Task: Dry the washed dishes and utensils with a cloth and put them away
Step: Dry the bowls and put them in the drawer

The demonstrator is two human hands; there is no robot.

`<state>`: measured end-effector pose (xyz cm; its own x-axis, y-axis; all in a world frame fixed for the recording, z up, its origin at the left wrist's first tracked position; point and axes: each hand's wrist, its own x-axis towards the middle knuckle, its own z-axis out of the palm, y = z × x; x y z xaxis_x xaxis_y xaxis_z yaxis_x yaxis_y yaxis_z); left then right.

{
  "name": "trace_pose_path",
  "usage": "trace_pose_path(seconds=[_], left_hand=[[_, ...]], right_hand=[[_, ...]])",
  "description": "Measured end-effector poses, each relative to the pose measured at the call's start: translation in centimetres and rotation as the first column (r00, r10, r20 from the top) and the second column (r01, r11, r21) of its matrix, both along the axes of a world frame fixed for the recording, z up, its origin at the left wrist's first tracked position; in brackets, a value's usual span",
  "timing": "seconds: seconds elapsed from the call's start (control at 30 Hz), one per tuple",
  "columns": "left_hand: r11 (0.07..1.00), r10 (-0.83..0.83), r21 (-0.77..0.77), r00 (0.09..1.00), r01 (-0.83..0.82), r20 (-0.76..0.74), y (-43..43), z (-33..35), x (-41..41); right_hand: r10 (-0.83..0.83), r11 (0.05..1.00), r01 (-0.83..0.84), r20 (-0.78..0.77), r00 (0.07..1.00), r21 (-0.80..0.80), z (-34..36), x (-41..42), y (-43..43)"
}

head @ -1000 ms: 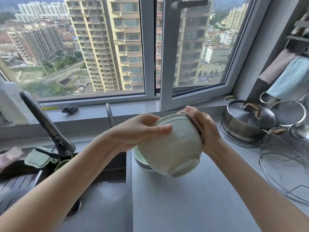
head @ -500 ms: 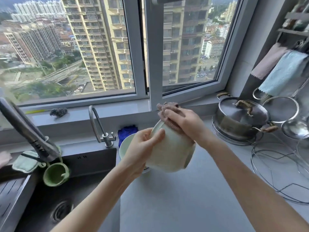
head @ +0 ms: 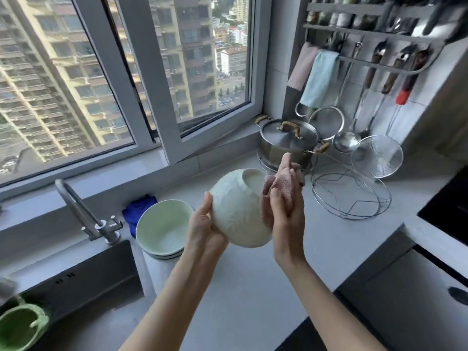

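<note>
We are holding the pale bowl (head: 238, 214) over the counter (head: 253, 287). Our left hand (head: 202, 226) is gripping its nine o'clock side, fingers pressed together; our right hand (head: 287, 214) is pinching the pink cloth (head: 281, 184) against its three o'clock side.

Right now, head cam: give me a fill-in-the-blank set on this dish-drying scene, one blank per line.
1. The right hand holds a ____ cloth against the white bowl, which the left hand grips.
2. A ____ rag lies behind the stack of green bowls.
3. The steel pot by the window has its ____ on.
Missing words: pink; blue; lid.
</note>
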<state>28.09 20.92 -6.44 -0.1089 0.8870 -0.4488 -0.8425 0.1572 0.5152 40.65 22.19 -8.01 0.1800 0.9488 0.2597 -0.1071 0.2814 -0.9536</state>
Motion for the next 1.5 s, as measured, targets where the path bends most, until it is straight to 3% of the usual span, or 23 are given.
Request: trace_pose_path(seconds=[0.1, 0.17, 0.27, 0.33, 0.4, 0.47, 0.57, 0.6, 0.67, 0.7, 0.77, 0.87, 0.93, 0.97, 1.03, 1.13, 1.2, 1.3, 1.43, 1.5], left_hand=[[0.991, -0.130, -0.024, 0.982, 0.134, 0.141, -0.1, -0.2, 2.4], [0.971, -0.222, -0.041, 0.956, 0.234, 0.192, -0.3, -0.3, 4.0], [0.936, -0.333, -0.041, 0.919, 0.349, 0.213, -0.7, -0.1, 6.7], [0.923, -0.369, -0.022, 0.898, 0.385, 0.238, -0.8, -0.4, 8.1], [0.890, -0.437, -0.010, 0.862, 0.455, 0.256, -1.3, -0.5, 10.7], [0.850, -0.508, -0.010, 0.823, 0.527, 0.254, -2.3, -0.7, 13.7], [0.788, -0.599, -0.033, 0.779, 0.614, 0.184, -4.5, -1.0, 18.9], [0.771, -0.625, -0.034, 0.766, 0.636, 0.150, -5.3, -1.1, 20.6], [0.717, -0.697, -0.016, 0.717, 0.697, 0.015, -7.0, -1.0, 24.1], [0.675, -0.734, 0.001, 0.671, 0.738, -0.103, -8.0, -0.8, 25.9], [0.550, -0.745, 0.056, 0.520, 0.833, -0.418, -10.6, -0.6, 29.6], [0.226, -0.434, 0.073, 0.168, 0.971, -0.885, -16.2, -0.7, 36.3], [0.021, -0.061, -0.026, -0.024, 0.999, -0.998, -20.2, -1.8, 40.8], [-0.054, 0.116, -0.062, -0.056, 0.997, -0.992, -22.0, -2.4, 43.0], [-0.223, 0.357, -0.125, -0.038, 0.967, -0.933, -25.2, -3.5, 47.3], [-0.411, 0.623, -0.315, 0.011, 0.855, -0.782, -29.5, -5.5, 53.4], [-0.440, 0.778, -0.478, 0.056, 0.760, -0.626, -31.8, -7.1, 57.2], [-0.468, 0.860, -0.636, 0.152, 0.614, -0.486, -35.2, -9.5, 62.1], [-0.537, 0.844, -0.657, 0.345, 0.529, -0.411, -37.5, -13.0, 67.0], [-0.543, 0.839, -0.693, 0.290, 0.473, -0.460, -38.7, -15.8, 69.6]], right_hand=[[-0.345, 0.911, 0.219, 0.356, 0.868, 0.348, 0.4, 0.7, -2.2], [-0.491, 0.823, 0.177, 0.520, 0.699, 0.539, 0.3, 2.1, -2.8], [-0.584, 0.748, 0.016, 0.646, 0.491, 0.664, -1.9, 6.5, -5.2], [-0.573, 0.749, -0.029, 0.669, 0.473, 0.662, -3.6, 9.9, -7.0], [-0.531, 0.798, 0.137, 0.578, 0.620, 0.586, -4.2, 13.2, -9.2], [-0.531, 0.824, 0.379, 0.345, 0.774, 0.421, -3.9, 15.3, -10.9], [-0.541, 0.836, 0.542, -0.046, 0.840, 0.083, -1.9, 18.5, -13.2], [-0.535, 0.843, 0.536, -0.186, 0.824, -0.048, -1.4, 20.4, -14.0], [-0.467, 0.882, 0.365, -0.441, 0.767, -0.299, -1.0, 25.4, -16.2], [-0.440, 0.886, 0.269, -0.501, 0.746, -0.377, -0.9, 28.2, -17.8], [-0.465, 0.833, 0.189, -0.473, 0.749, -0.520, -1.4, 34.1, -22.2], [-0.572, 0.754, 0.269, -0.399, 0.717, -0.599, -1.6, 42.5, -29.9], [-0.577, 0.744, 0.290, -0.360, 0.733, -0.603, -1.5, 47.1, -34.8], [-0.546, 0.745, 0.283, -0.308, 0.779, -0.604, -1.4, 48.8, -37.0], [-0.509, 0.695, 0.301, -0.150, 0.848, -0.653, -1.8, 51.3, -40.7], [-0.631, 0.513, 0.382, -0.036, 0.775, -0.769, -3.9, 54.2, -45.3], [-0.702, 0.447, 0.365, -0.068, 0.709, -0.817, -5.8, 56.3, -47.9], [-0.797, 0.407, 0.357, -0.136, 0.589, -0.841, -9.0, 59.5, -51.1], [-0.885, 0.303, 0.398, -0.101, 0.454, -0.866, -13.7, 63.0, -54.4], [-0.913, 0.247, 0.420, -0.064, 0.404, -0.873, -15.8, 64.8, -55.7]])
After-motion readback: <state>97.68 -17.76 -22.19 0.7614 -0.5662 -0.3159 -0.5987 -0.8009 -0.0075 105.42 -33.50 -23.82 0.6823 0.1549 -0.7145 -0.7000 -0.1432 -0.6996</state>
